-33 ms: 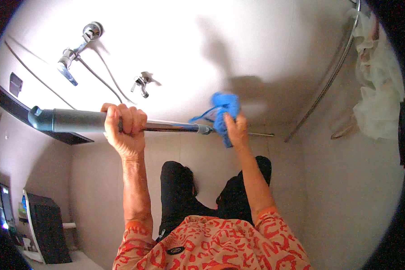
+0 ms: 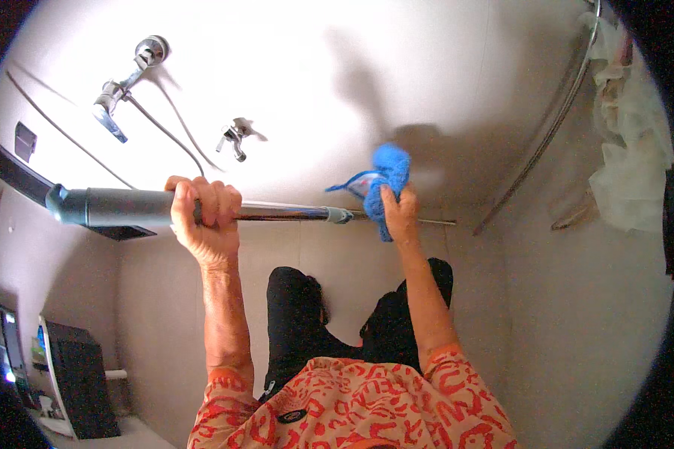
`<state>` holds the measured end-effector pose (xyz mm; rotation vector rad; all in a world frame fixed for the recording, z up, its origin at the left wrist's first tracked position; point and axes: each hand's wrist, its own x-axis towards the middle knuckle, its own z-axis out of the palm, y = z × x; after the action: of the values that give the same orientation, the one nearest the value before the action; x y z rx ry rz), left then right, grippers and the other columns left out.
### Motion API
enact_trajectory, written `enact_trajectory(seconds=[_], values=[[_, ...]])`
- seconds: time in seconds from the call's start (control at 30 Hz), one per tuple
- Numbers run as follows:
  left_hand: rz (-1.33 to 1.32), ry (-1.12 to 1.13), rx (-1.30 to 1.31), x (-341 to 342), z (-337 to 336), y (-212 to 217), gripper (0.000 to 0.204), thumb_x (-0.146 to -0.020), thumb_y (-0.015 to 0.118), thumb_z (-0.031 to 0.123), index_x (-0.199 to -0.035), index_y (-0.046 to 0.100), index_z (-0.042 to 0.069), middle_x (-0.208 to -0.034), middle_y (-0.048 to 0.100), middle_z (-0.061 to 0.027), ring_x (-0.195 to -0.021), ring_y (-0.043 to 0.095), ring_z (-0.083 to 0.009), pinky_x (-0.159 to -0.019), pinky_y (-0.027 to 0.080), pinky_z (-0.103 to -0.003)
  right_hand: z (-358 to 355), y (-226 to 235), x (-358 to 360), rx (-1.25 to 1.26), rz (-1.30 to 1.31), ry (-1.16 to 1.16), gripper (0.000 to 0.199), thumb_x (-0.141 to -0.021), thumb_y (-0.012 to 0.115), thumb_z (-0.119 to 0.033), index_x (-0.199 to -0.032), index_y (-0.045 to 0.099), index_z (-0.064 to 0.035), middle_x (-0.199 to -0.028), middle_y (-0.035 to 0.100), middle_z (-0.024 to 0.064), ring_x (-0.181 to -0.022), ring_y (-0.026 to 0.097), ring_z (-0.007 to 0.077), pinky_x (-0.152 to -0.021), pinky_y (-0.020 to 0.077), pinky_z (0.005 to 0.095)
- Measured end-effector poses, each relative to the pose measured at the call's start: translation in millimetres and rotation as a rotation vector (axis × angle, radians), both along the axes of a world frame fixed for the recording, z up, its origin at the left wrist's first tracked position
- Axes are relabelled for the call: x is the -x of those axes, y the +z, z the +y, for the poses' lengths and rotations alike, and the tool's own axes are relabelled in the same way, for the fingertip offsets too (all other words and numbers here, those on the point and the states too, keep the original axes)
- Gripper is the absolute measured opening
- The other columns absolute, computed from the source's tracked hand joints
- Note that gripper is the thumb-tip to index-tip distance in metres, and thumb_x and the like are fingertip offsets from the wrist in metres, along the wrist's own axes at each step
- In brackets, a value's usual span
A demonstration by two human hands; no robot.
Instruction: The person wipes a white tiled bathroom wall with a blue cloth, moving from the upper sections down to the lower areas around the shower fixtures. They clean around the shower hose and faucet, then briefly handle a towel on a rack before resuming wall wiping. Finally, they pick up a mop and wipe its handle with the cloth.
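Note:
A pole with a thick grey grip and a chrome shaft (image 2: pixel 284 213) lies level across the view. My left hand (image 2: pixel 204 213) is closed around it where the grip (image 2: pixel 127 206) meets the shaft. My right hand (image 2: pixel 401 213) is closed on a blue cloth (image 2: pixel 387 179), fluffy, with a strap-like edge sticking out to the left. The cloth is at the thin rod (image 2: pixel 436 221) on the pole's right end and partly covers it. Whether the cloth wraps fully round the rod, I cannot tell.
On the white wall ahead are a chrome shower mixer (image 2: pixel 111 97) with a hose and a small tap (image 2: pixel 234 140). A metal hose (image 2: pixel 539 150) hangs at the right, near pale translucent plastic bags (image 2: pixel 625 172). Lower left stands a dark box-like object (image 2: pixel 82 382).
My right hand and the blue cloth have shifted slightly to the right and up along the thin rod. The left hand and the pole have barely moved.

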<state>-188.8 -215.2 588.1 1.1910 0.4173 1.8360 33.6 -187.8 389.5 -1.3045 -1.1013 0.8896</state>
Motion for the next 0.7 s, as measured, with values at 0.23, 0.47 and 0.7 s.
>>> enact_trajectory(seconds=[0.23,0.47,0.7], values=[[0.054,-0.064,-0.013,23,-4,-27,0.025,-0.088,0.048,0.019,-0.066,0.037,0.015,-0.047,0.025,0.0042,-0.040,0.022,-0.0074,-0.040,0.026,-0.025,-5,-92,42,-0.351,-0.435,0.215,0.041,-0.074,0.057,-0.008,-0.114,0.051,-0.0037,-0.114,0.048,0.0204,-0.098,0.046,0.0401,-0.086,0.0383,0.0499],[0.067,-0.113,-0.028,51,-6,-41,0.025,-0.089,0.049,0.025,-0.069,0.038,0.014,-0.046,0.028,0.0034,-0.039,0.024,-0.0076,-0.043,0.027,-0.025,-5,-113,63,-0.109,-0.548,0.241,0.055,-0.069,0.062,-0.003,-0.122,0.048,-0.0120,-0.120,0.043,0.0162,-0.103,0.044,0.0399,-0.087,0.0401,0.0484],[0.092,0.450,0.263,32,-5,-82,0.025,-0.088,0.049,0.025,-0.070,0.038,0.012,-0.063,0.034,0.0010,-0.058,0.033,-0.0122,-0.059,0.034,-0.029,25,-189,54,0.338,-0.736,0.136,0.053,-0.072,0.069,-0.017,-0.121,0.050,-0.0098,-0.119,0.044,0.0107,-0.100,0.048,0.0360,-0.082,0.0451,0.0477]])
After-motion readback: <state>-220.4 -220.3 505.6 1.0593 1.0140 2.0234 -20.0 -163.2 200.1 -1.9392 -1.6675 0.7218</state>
